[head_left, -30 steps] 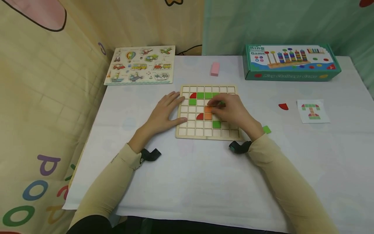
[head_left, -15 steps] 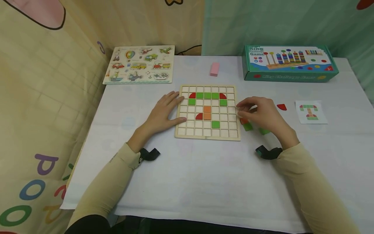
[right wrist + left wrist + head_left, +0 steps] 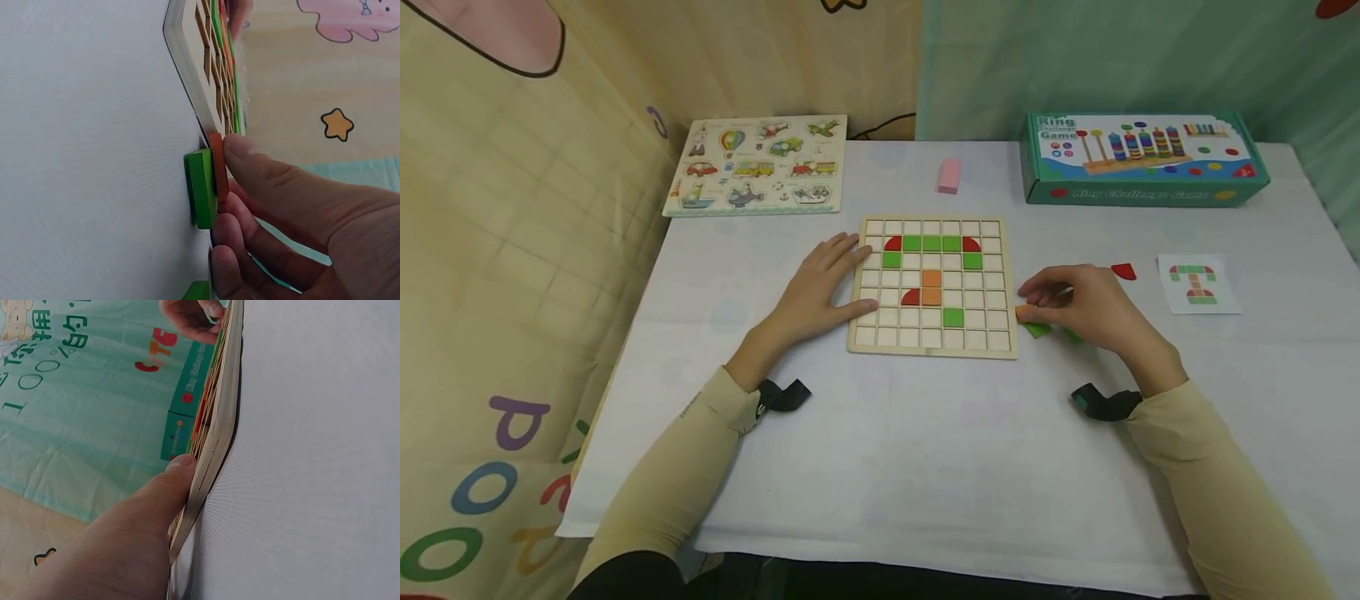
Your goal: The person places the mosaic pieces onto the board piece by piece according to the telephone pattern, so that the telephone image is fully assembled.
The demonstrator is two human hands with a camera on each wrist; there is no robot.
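My left hand [image 3: 827, 287] lies with fingers spread along the left edge of a wooden grid board [image 3: 934, 353], its thumb on the rim. Red quarter-round, green and orange square tiles sit in several of the board's cells. Just off the board's right edge, my right hand [image 3: 1078, 304] pinches an orange tile [image 3: 219, 167] between thumb and fingers. That tile is right against a green tile [image 3: 201, 187] on the cloth. Another green tile [image 3: 1072, 337] is partly covered by the right hand. Beyond the knuckles is a loose red quarter-round tile [image 3: 1123, 272].
A pattern card [image 3: 1199, 285] lies at the right. Along the back are a picture puzzle board [image 3: 756, 167], a pink block [image 3: 949, 176] and a green Ring Challenge Game box [image 3: 1142, 158]. Curtains border the table's left and back.
My right hand has left the board, where a red quarter-round now shows at the upper right, and moved right to the loose tiles, taking the orange one. My left hand has stayed put.
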